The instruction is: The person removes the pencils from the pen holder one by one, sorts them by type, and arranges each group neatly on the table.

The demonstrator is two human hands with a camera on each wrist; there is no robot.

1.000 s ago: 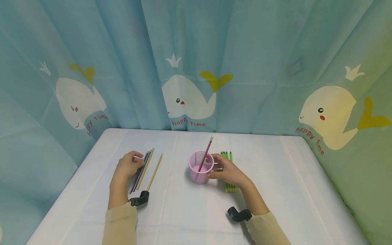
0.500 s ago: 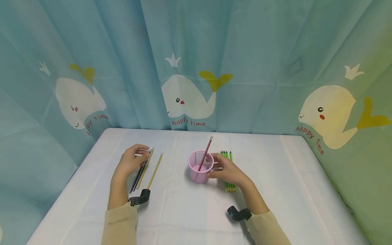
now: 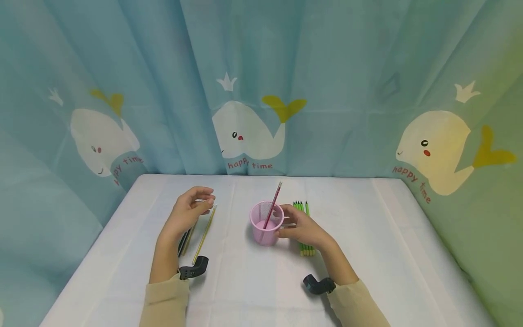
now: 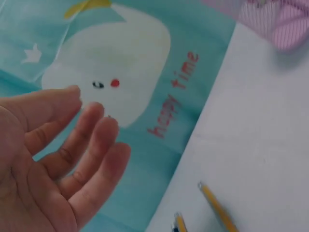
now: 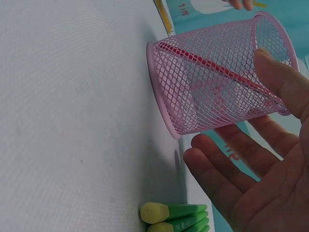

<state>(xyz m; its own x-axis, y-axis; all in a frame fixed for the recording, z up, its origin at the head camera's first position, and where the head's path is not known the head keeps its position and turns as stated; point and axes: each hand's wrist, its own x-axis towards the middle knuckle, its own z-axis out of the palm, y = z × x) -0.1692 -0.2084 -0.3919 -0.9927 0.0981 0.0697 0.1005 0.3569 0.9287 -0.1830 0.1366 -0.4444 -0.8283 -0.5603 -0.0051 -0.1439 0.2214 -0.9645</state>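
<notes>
My left hand (image 3: 185,213) hovers over the pencils on the left with loosely bent fingers. In the left wrist view its fingers (image 4: 91,183) hold nothing. Beneath it lie a few dark pencils (image 3: 182,243) beside a yellow pencil (image 3: 189,240), partly covered by the hand. A separate yellow pencil (image 3: 203,236) slants just to the right. My right hand (image 3: 304,229) holds the side of a pink mesh pen cup (image 3: 264,237), thumb and fingers around its wall. The cup stands upright, with one red pencil (image 3: 272,206) leaning inside.
Several green pencils (image 3: 307,250) lie side by side right of the cup, partly under my right hand. A white cloth covers the table (image 3: 241,290). Behind it hangs a blue curtain (image 3: 339,91) with whale prints.
My left hand has moved right and away from me across the pencils, with nothing in its fingers. My right hand and the pen cup have stayed in place.
</notes>
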